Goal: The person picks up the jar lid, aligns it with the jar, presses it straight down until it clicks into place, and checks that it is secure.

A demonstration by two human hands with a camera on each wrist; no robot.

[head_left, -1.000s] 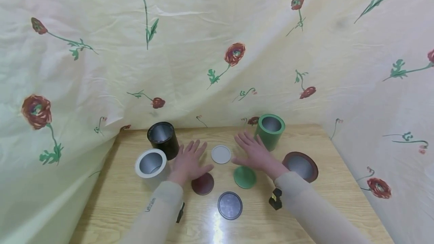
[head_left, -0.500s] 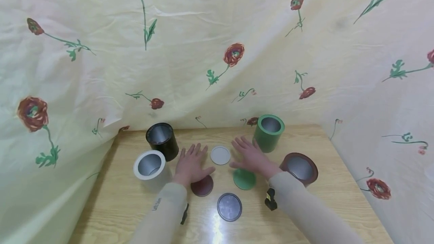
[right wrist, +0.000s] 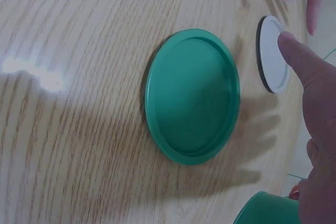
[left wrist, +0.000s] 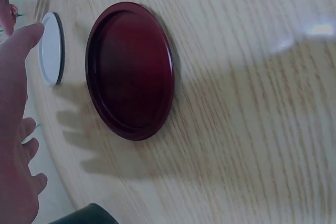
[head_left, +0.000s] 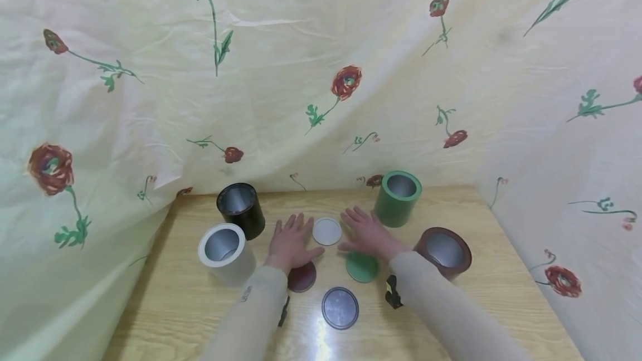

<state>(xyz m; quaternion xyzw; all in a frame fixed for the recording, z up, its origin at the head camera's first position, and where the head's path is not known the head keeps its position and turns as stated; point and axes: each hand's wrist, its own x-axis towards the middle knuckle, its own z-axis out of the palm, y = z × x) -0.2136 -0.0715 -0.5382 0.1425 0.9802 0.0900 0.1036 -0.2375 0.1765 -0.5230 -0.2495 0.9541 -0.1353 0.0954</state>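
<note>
My left hand (head_left: pixel 290 244) is held with spread fingers above the wooden table, near a dark red round lid (left wrist: pixel 131 72). My right hand (head_left: pixel 370 234), fingers also spread, is beside a green round lid (right wrist: pixel 193 98). Neither hand holds anything, and both cast finger shadows on the wood. Between the fingertips lies a white lid (head_left: pixel 327 232). Closer to me is a dark speckled lid (head_left: pixel 340 308). A black canister (head_left: pixel 246 217) and a white canister (head_left: pixel 232 263) stand left of my left hand. A green canister (head_left: pixel 393 208) rises behind my right hand.
A dark red canister (head_left: pixel 441 252) stands at the right, partly behind my right sleeve. All the canisters are uncovered at the top. A flower-printed cloth (head_left: pixel 281 99) hangs along the table's (head_left: pixel 501 283) back and sides.
My left hand has shifted right, away from the white canister. My right hand has drawn a little left and toward me, away from the green canister. Lids and canisters stay put.
</note>
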